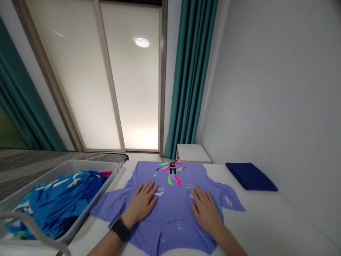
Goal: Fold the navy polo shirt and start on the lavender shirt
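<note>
A purple T-shirt [173, 206] lies spread out on the white table [253, 227], its collar towards me and its sleeves out to both sides. A bright green, pink and black print shows at its far end, with small white logos on the chest and one sleeve. My left hand [144, 202] rests flat on the left of the chest, fingers stretched, a black watch [120, 228] on the wrist. On the right of the chest, my right hand [205, 209] lies flat too, fingers slightly spread. Neither hand grips the cloth.
A translucent plastic bin [108, 167] with crumpled blue clothes [61, 199] stands at the left. Folded dark blue cloth [250, 176] lies at the back right, near the wall. Beyond the table is a white cabinet [193, 153]. A blurred pale cable-like thing [34, 227] crosses the lower left.
</note>
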The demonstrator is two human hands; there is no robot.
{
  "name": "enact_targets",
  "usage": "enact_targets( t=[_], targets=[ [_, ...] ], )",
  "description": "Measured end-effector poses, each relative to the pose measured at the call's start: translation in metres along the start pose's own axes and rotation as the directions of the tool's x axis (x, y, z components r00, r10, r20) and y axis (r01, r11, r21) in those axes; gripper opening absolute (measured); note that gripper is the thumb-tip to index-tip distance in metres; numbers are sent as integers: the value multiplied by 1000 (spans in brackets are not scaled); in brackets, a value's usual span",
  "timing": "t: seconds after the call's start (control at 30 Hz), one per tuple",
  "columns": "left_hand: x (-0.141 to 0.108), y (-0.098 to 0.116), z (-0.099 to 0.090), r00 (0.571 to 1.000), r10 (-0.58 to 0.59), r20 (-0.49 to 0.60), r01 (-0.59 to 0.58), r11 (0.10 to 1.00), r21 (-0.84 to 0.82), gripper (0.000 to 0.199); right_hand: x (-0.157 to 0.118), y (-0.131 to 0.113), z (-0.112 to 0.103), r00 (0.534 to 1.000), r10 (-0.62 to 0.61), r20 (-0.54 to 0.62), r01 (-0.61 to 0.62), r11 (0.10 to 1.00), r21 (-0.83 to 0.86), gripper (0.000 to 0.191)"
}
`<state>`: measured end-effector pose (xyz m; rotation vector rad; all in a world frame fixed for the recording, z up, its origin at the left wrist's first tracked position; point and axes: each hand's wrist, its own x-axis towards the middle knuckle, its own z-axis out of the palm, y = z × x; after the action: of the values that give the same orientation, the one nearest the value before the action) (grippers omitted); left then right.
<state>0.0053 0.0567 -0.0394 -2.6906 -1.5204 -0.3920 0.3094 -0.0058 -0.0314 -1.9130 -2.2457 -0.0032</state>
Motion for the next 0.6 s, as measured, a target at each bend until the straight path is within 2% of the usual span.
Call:
enact_targets(
  t=[0.1, 0.2, 0.37, 0.47, 0.6],
  targets=[
    [0, -1, -2, 1000, 2, -1, -2, 1000, -2, 49, -1, -3, -3, 997, -79, 14, 79, 997, 22, 56],
    [1, 5, -11, 1000, 16, -12, -16, 1000, -20, 49, -2, -5, -5, 993, -85, 80, 82, 996, 41, 57],
    [-2, 31, -23, 985, 173, 2, -172, 981, -94, 50, -4, -8, -4, 990, -59, 130, 53, 997, 54, 61],
    [-7, 43, -19, 969, 246, 21, -243, 965, -102, 53, -7, -10, -3, 991, -29, 128, 22, 998, 56, 62],
    [-11, 46, -10, 964, 266, 14, -264, 961, -84, 54, -10, -12, -3, 990, -10, 140, 3, 999, 50, 62]
  ],
)
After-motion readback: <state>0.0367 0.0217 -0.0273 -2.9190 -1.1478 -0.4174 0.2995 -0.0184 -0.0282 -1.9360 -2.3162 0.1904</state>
